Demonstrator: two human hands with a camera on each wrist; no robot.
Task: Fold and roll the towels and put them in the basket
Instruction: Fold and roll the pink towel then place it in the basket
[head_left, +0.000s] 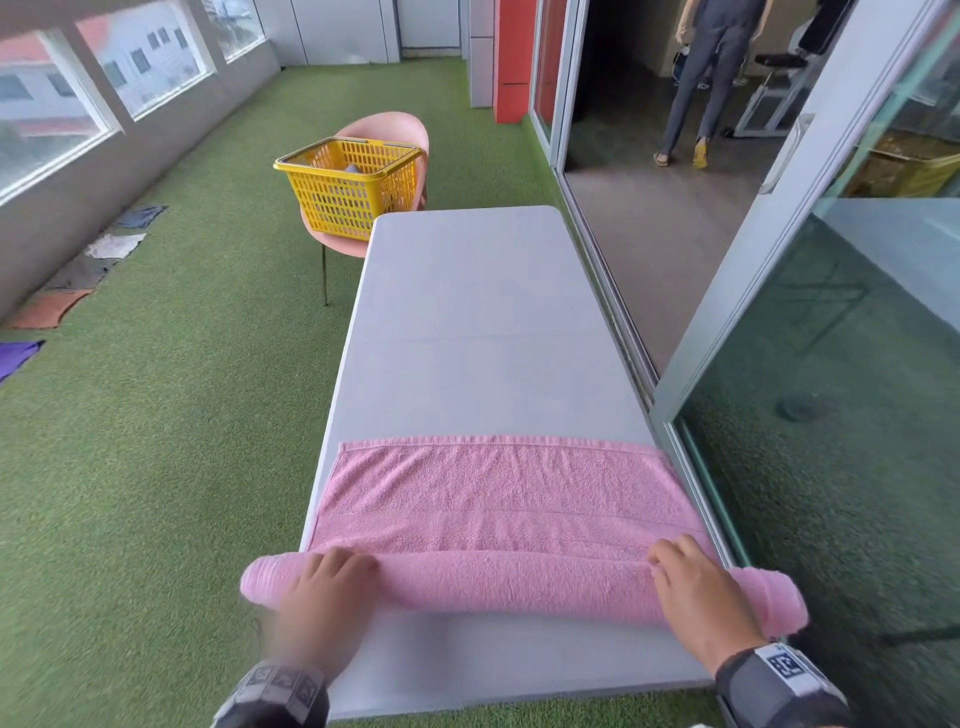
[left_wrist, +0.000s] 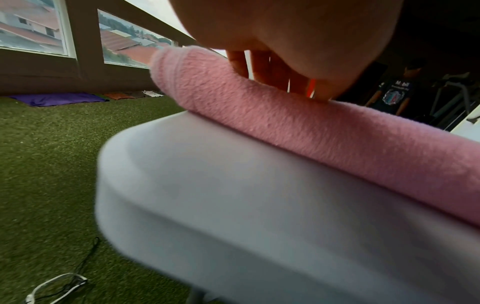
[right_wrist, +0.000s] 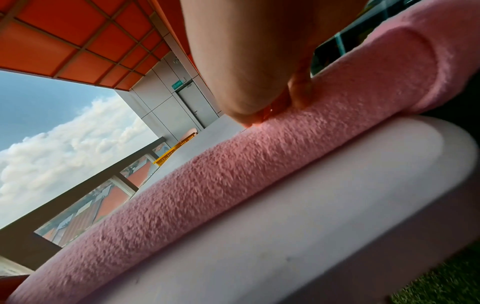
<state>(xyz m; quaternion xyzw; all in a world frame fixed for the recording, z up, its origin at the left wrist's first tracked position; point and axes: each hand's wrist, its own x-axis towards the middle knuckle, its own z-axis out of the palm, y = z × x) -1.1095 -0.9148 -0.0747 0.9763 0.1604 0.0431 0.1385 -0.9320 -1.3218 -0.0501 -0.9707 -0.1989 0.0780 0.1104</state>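
Observation:
A pink towel (head_left: 498, 488) lies across the near end of the grey table (head_left: 467, 322). Its near part is wound into a thick roll (head_left: 509, 582) whose ends stick out past both table edges. My left hand (head_left: 324, 587) grips the roll near its left end, fingers (left_wrist: 270, 70) curled over the top. My right hand (head_left: 691, 582) grips it near the right end, fingers (right_wrist: 298, 92) bent over the towel (right_wrist: 233, 174). The yellow basket (head_left: 348, 187) stands on a pink chair (head_left: 400, 130) beyond the table's far left corner, with something pale inside.
A sliding glass door frame (head_left: 727, 312) runs close along the table's right edge, and a person (head_left: 711, 78) stands inside beyond it. Several cloths (head_left: 114, 244) lie on the green turf along the left wall. A cable (left_wrist: 59, 286) lies on the turf by the table's near left corner.

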